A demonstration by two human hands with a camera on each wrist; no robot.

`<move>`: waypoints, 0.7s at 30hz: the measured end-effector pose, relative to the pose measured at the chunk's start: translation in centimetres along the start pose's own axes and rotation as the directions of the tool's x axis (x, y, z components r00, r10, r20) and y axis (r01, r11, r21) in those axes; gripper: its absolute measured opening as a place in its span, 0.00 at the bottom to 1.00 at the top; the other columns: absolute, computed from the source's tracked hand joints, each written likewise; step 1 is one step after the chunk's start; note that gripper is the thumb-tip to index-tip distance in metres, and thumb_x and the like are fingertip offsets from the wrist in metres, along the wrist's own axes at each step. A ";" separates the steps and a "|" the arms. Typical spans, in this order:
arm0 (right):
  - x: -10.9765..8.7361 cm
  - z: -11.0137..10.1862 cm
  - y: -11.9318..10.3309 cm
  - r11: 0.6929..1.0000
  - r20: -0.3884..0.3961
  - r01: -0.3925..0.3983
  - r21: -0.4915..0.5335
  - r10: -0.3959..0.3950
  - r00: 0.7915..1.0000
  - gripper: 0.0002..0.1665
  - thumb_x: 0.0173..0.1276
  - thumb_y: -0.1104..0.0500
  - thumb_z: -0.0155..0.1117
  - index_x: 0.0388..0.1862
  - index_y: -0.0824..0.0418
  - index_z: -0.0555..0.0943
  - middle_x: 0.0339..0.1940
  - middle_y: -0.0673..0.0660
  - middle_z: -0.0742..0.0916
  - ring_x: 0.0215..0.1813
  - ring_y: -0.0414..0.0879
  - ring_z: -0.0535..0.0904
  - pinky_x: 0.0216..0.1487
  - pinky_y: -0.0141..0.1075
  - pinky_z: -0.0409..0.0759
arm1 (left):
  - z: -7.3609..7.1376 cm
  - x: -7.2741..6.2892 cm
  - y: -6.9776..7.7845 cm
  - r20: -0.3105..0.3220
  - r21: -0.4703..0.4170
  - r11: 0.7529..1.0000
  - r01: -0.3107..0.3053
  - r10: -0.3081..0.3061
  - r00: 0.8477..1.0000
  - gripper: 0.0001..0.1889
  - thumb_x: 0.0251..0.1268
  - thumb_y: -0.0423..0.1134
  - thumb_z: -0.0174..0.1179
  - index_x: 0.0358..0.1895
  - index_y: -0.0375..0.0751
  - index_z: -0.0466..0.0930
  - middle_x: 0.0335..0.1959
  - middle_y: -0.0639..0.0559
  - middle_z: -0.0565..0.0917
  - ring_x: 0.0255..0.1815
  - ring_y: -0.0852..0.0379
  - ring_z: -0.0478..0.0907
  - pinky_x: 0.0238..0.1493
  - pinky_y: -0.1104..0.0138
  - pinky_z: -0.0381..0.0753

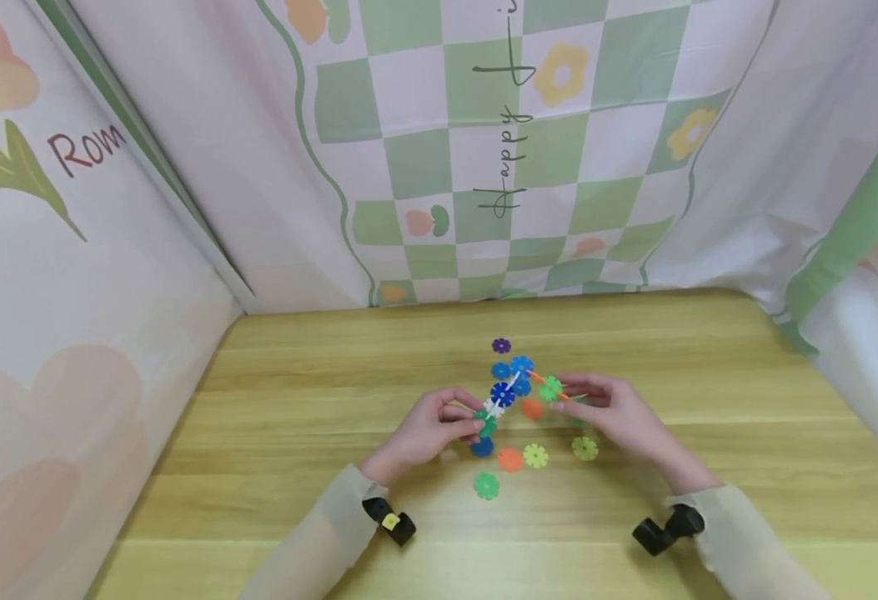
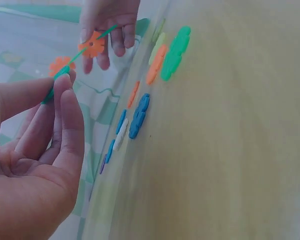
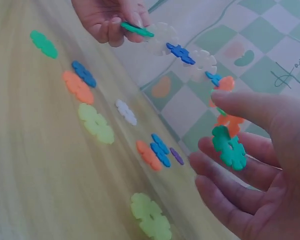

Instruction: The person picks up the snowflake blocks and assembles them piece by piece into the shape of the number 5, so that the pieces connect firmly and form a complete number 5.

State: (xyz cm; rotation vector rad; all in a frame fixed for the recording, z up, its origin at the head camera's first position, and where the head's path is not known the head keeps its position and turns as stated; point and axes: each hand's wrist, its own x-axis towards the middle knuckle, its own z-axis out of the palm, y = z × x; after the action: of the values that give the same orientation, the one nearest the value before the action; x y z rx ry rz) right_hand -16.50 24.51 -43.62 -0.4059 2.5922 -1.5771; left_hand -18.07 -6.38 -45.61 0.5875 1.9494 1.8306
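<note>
Both hands hold up a bent chain of notched plastic flower discs. At its left end, my left hand (image 1: 439, 425) pinches a green disc (image 2: 55, 86) between thumb and fingers. From there run white discs, a dark blue disc (image 1: 502, 394) and a blue disc (image 1: 521, 365) at the bend. Orange discs (image 2: 92, 44) and green ones form the right side. My right hand (image 1: 614, 408) holds that side, thumb in front of the discs and a fingertip hidden behind them. A green end disc (image 3: 229, 148) sits before its fingers.
Loose discs lie on the wooden table (image 1: 318, 358) below the chain: a purple disc (image 1: 501, 345), a green disc (image 1: 487, 486), an orange disc (image 1: 509, 459), yellow-green discs (image 1: 584, 448), blue ones and a white disc (image 3: 126, 112). A patterned curtain (image 1: 484, 167) hangs behind.
</note>
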 end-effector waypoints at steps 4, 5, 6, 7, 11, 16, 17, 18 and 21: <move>0.3 -0.3 -0.3 0.999 -0.021 -0.027 0.034 0.027 0.999 0.27 0.70 0.56 0.72 0.62 0.69 0.79 0.53 0.64 0.86 0.51 0.54 0.85 0.50 0.34 0.83 | 0.1 -0.1 0.0 -0.004 -0.021 1.000 -0.001 0.001 1.000 0.10 0.72 0.24 0.60 0.53 0.28 0.76 0.43 0.37 0.88 0.38 0.54 0.87 0.47 0.59 0.86; 0.4 -0.3 -0.4 0.998 -0.023 -0.038 0.042 0.039 0.999 0.27 0.70 0.56 0.72 0.62 0.69 0.79 0.53 0.64 0.87 0.50 0.54 0.85 0.49 0.35 0.84 | 0.1 -0.1 0.0 -0.007 -0.026 1.000 -0.003 0.003 1.000 0.11 0.71 0.24 0.60 0.53 0.28 0.76 0.43 0.37 0.88 0.38 0.53 0.87 0.47 0.59 0.86; 0.5 -0.3 -0.5 0.998 -0.024 -0.049 0.051 0.050 0.998 0.27 0.69 0.55 0.72 0.61 0.69 0.79 0.52 0.64 0.87 0.49 0.53 0.86 0.49 0.36 0.84 | 0.2 -0.2 0.0 -0.010 -0.029 1.000 -0.002 0.002 1.000 0.11 0.71 0.24 0.61 0.53 0.29 0.76 0.43 0.38 0.88 0.38 0.53 0.87 0.47 0.60 0.86; 0.7 -0.3 -0.6 0.997 -0.024 -0.055 0.059 0.057 0.998 0.28 0.69 0.55 0.72 0.61 0.70 0.79 0.51 0.64 0.87 0.48 0.53 0.86 0.49 0.37 0.85 | 0.2 -0.2 0.0 -0.015 -0.030 1.000 0.000 0.000 1.000 0.12 0.70 0.25 0.62 0.53 0.29 0.76 0.42 0.39 0.88 0.39 0.53 0.87 0.47 0.60 0.86; 1.5 -0.3 -1.0 0.995 -0.029 -0.064 0.073 0.066 0.997 0.28 0.69 0.54 0.73 0.60 0.70 0.80 0.49 0.66 0.87 0.47 0.55 0.86 0.49 0.41 0.86 | 0.5 -0.4 0.2 -0.032 -0.025 1.000 0.016 -0.017 0.999 0.15 0.65 0.27 0.68 0.53 0.34 0.77 0.41 0.43 0.89 0.39 0.54 0.87 0.46 0.63 0.85; 2.7 -0.2 -1.6 0.997 -0.040 -0.054 0.046 0.056 0.998 0.26 0.69 0.51 0.73 0.59 0.66 0.82 0.48 0.63 0.88 0.47 0.55 0.86 0.50 0.47 0.85 | 0.9 -0.6 0.3 -0.068 -0.017 1.000 0.026 -0.027 0.997 0.15 0.65 0.29 0.69 0.52 0.36 0.79 0.38 0.45 0.89 0.37 0.54 0.87 0.45 0.62 0.85; 3.0 -0.1 -1.8 0.998 -0.044 -0.050 0.037 0.052 0.998 0.26 0.69 0.50 0.73 0.59 0.65 0.82 0.48 0.62 0.88 0.46 0.54 0.86 0.51 0.48 0.85 | 1.0 -0.6 0.4 -0.082 -0.026 0.999 0.028 -0.030 0.996 0.14 0.65 0.28 0.69 0.52 0.36 0.79 0.38 0.45 0.89 0.37 0.54 0.87 0.45 0.62 0.86; 3.2 -0.1 -1.9 0.998 -0.047 -0.049 0.031 0.050 0.998 0.26 0.69 0.50 0.73 0.59 0.64 0.83 0.48 0.62 0.88 0.46 0.53 0.86 0.51 0.49 0.84 | 1.1 -0.6 0.4 -0.095 -0.037 0.999 0.027 -0.030 0.995 0.14 0.65 0.28 0.69 0.51 0.36 0.79 0.38 0.44 0.89 0.37 0.53 0.88 0.44 0.61 0.86; 3.9 0.0 -2.5 0.999 -0.054 -0.042 0.028 0.043 0.998 0.27 0.69 0.49 0.73 0.60 0.63 0.83 0.50 0.62 0.88 0.46 0.52 0.86 0.52 0.49 0.84 | 1.2 -0.7 0.5 -0.136 -0.073 0.997 0.019 -0.029 0.990 0.13 0.66 0.27 0.68 0.51 0.34 0.79 0.37 0.42 0.89 0.37 0.50 0.88 0.44 0.58 0.87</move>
State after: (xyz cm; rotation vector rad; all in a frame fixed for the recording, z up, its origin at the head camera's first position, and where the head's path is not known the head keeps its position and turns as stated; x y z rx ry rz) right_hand -19.82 22.38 -41.16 -0.3080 2.5976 -1.6300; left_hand -16.81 -5.73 -45.15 0.4242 1.9585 1.9637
